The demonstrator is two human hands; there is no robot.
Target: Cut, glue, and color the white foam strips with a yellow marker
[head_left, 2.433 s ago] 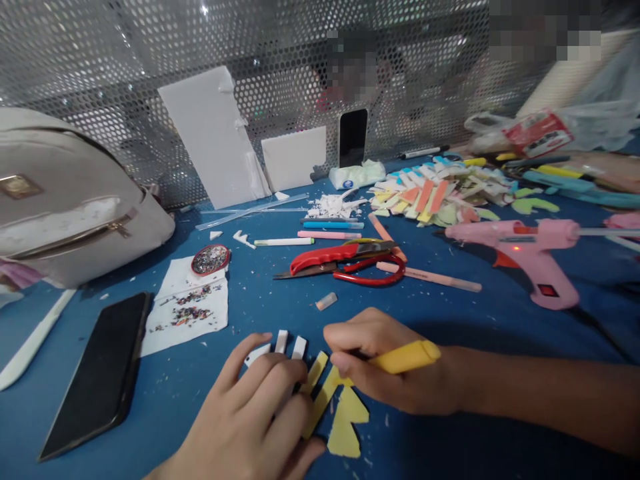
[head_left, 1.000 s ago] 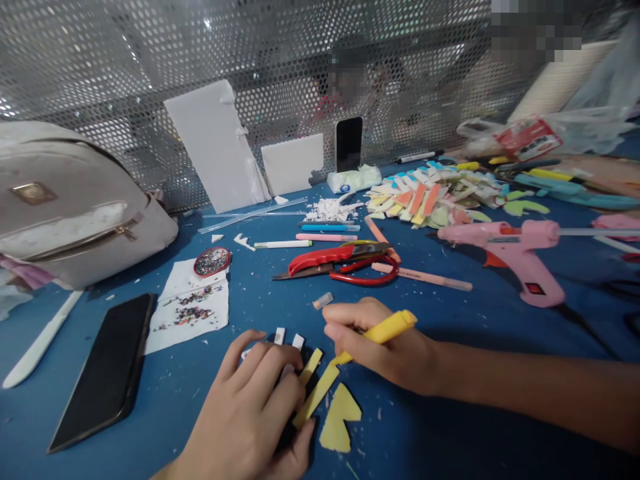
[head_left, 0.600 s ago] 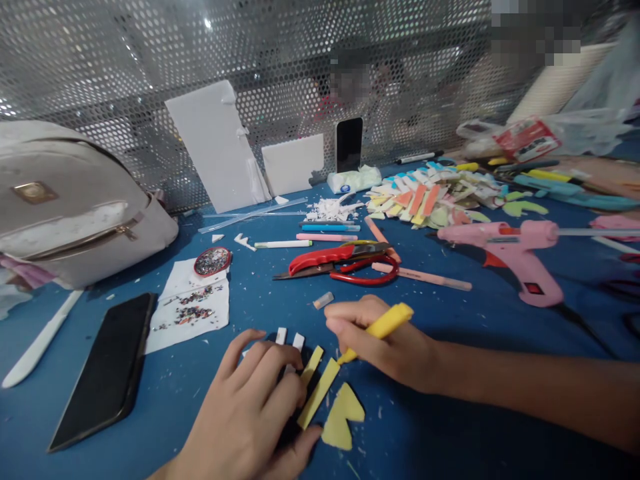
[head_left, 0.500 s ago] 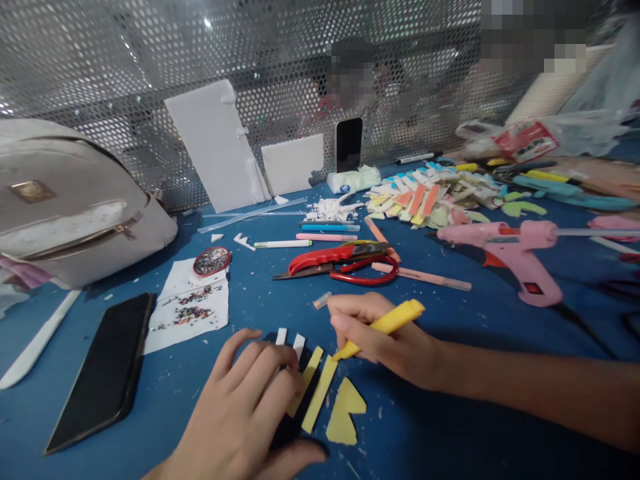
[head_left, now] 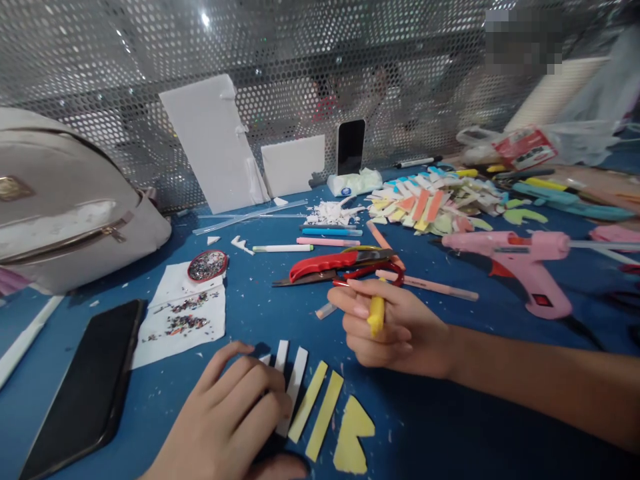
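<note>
A yellow highlighter (head_left: 377, 317) is gripped in my right hand (head_left: 395, 327), raised over the blue table with its tip pointing toward me. My left hand (head_left: 235, 407) rests palm down, fingers bent and apart, its fingertips beside or on the white strips (head_left: 297, 383); what lies beneath the palm is hidden. To the right of these strips lie two yellow strips (head_left: 324, 415), slanted side by side. A yellow cut-out piece (head_left: 353, 437) with a notch sits farther right. The highlighter is clear of the strips.
Red-handled cutters (head_left: 325, 265) and markers lie beyond my hands. A pink glue gun (head_left: 525, 260) is at right, near a heap of coloured strips (head_left: 425, 200). At left are a black phone (head_left: 90, 387), a paper with glitter bits (head_left: 175, 300) and a pale backpack (head_left: 75, 207).
My right hand has lifted the highlighter off the yellow strip and turned it tip toward me. My left hand has shifted left, uncovering more of the white and yellow strips.
</note>
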